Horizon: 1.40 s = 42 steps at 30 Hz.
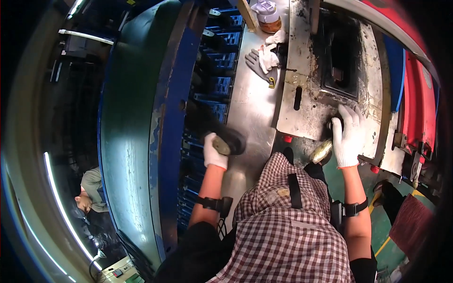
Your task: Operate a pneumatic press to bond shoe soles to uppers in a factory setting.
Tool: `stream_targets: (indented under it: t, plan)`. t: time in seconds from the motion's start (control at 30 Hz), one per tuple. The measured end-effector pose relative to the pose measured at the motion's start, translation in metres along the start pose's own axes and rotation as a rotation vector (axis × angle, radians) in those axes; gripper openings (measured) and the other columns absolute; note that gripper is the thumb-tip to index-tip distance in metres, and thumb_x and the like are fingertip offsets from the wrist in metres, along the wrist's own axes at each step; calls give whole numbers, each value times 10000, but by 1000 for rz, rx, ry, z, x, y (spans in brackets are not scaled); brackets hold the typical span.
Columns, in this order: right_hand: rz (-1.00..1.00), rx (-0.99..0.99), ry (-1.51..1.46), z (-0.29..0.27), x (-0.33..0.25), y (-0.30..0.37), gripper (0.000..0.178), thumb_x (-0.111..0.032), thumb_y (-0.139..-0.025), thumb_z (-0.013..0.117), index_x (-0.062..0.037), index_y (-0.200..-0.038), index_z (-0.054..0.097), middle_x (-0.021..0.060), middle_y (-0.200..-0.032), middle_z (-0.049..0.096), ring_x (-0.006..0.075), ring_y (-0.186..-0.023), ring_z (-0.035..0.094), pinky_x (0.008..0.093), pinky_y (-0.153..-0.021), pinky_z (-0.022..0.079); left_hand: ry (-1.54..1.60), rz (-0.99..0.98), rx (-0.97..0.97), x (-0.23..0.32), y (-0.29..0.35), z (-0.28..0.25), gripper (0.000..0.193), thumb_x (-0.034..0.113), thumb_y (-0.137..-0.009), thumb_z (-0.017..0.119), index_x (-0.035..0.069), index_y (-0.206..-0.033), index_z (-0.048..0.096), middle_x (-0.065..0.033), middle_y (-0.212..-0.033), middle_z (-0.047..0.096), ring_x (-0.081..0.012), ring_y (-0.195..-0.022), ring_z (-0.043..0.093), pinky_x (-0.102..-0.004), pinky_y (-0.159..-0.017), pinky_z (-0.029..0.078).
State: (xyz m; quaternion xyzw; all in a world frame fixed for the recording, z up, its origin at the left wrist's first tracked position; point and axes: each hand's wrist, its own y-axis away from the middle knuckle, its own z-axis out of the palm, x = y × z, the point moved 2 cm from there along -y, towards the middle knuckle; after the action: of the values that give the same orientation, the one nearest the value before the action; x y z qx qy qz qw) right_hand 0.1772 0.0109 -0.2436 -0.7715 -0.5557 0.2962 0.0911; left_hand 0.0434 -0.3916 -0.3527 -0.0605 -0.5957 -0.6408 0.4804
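My left hand (214,153), in a white knit glove, is closed around a dark shoe-shaped piece (231,140) with an olive-tan oval end. It holds the piece over the metal ledge beside the blue rack; the piece's far part blurs into the dark. My right hand (349,129), also white-gloved, lies on the near edge of the stained metal machine plate (302,115) with its fingers stretched out and apart. Close to its thumb, at the plate's edge, is a yellowish-tan rounded object (321,151) whose kind I cannot make out.
A green conveyor belt (125,141) runs along the left, beyond a blue rail (172,118). Grey and white gloves (262,63) and a lidded jar (268,16) lie on the metal ledge (252,104). A dark recess (342,56) opens in the plate. Another person (92,191) is at far left.
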Motion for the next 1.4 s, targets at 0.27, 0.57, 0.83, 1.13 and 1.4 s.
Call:
stream_targets:
  t: [0.27, 0.57, 0.83, 1.13, 1.4]
  plan:
    - [-32, -44, 11, 6, -11, -3, 208, -135, -932, 678, -107, -1133, 723, 104, -1061, 721, 343, -1028, 643, 458, -967, 484, -530, 289, 383, 100, -155, -126, 479, 442, -779, 815, 104, -1095, 692, -40, -1074, 643, -224, -952, 598, -440, -851, 529]
    - [-16, -54, 101, 9, 0, 8, 196, -102, -960, 643, -87, -1137, 726, 125, -1080, 721, 337, -1021, 653, 438, -946, 494, -1012, 534, 540, 66, -159, -112, 849, 572, -982, 632, -35, -1541, 430, -243, -1635, 385, -364, -1506, 381, -425, -1212, 343]
    - [-11, -63, 95, 11, 0, 4, 174, -140, -949, 650, -104, -1096, 735, 118, -1046, 717, 334, -1001, 646, 463, -956, 467, -943, 58, 663, 94, -143, -311, 762, 665, -982, 509, 187, -1574, 465, -12, -1641, 442, -232, -1562, 295, -511, -1276, 178]
    - [15, -50, 66, 5, -1, 4, 178, -169, -963, 655, -103, -1108, 737, 119, -1011, 682, 340, -989, 610, 445, -926, 457, 362, 90, 169, 37, -65, -330, 449, 383, -895, 671, 119, -1257, 709, -111, -1316, 696, -371, -1262, 604, -641, -1046, 464]
    - [51, -44, -218, 11, -4, 6, 163, -165, -925, 671, -88, -1049, 744, 123, -1030, 712, 328, -956, 645, 445, -888, 494, 441, -121, -77, 3, 86, -169, 601, 239, -825, 706, 53, -1387, 606, -141, -1393, 625, -340, -1296, 573, -556, -1141, 432]
